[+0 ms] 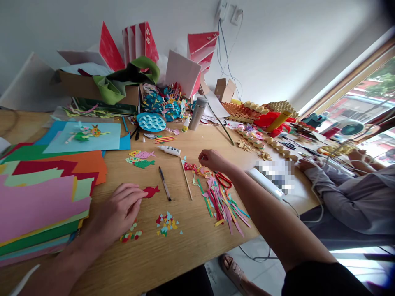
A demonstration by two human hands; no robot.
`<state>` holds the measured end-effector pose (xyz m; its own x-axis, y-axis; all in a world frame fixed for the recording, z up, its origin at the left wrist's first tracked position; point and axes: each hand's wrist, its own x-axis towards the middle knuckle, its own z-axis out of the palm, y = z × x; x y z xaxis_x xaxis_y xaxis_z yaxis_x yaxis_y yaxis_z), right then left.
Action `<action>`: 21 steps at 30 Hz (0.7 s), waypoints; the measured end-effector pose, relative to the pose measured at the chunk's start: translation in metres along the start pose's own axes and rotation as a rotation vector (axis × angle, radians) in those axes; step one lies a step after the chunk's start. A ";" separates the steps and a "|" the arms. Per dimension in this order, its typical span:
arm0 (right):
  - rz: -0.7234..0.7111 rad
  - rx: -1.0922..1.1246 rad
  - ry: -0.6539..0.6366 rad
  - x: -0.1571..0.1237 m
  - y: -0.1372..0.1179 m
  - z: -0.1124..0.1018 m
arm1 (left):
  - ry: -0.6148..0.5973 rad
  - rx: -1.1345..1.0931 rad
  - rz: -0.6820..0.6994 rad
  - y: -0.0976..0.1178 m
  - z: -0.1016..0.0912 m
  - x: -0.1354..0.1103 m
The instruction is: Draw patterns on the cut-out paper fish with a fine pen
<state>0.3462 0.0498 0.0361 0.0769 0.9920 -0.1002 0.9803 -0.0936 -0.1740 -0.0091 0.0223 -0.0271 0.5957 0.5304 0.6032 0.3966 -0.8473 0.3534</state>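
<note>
My left hand (125, 207) rests low over the table with its fingertips on one end of a red paper fish (152, 191). My right hand (212, 159) is bent with its fingers closed, above a heap of red paper scraps (191, 167); whatever it pinches, if anything, cannot be made out. Between the hands lie a black pen (164, 184) and a thin wooden stick (185, 179). Small paper triangles (167, 224) and paper dots (135, 235) are scattered near my left hand. Finished-looking paper fish (142, 158) and a white glue bottle (169, 150) lie farther back.
Coloured paper sheets (37, 205) are stacked at left. Paper strips (224, 201) and red-handled scissors (223, 180) lie by my right forearm. A silver flask (198, 113) stands behind. A white device (267, 183) lies at right, near another person's grey sleeve (354, 193).
</note>
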 end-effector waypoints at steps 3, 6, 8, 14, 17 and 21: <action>0.002 -0.008 -0.044 -0.003 0.004 -0.005 | 0.002 -0.016 -0.009 0.000 0.000 0.000; -0.006 -0.038 -0.113 -0.006 0.012 -0.006 | 0.000 -0.025 -0.016 0.001 0.000 0.001; -0.010 -0.069 -0.156 -0.007 0.015 -0.002 | -0.007 -0.025 -0.019 0.001 0.000 0.000; -0.025 -0.138 -0.186 0.003 0.005 0.018 | -0.033 -0.020 -0.022 -0.002 0.001 -0.002; -0.020 -0.144 -0.153 0.015 -0.005 0.022 | -0.045 -0.019 -0.035 -0.003 0.001 -0.003; -0.008 -0.131 -0.122 0.019 -0.007 0.015 | -0.047 -0.024 -0.066 -0.003 0.001 -0.003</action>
<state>0.3377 0.0685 0.0205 0.0542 0.9743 -0.2185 0.9967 -0.0661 -0.0474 -0.0114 0.0229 -0.0304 0.6013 0.5853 0.5439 0.4194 -0.8106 0.4086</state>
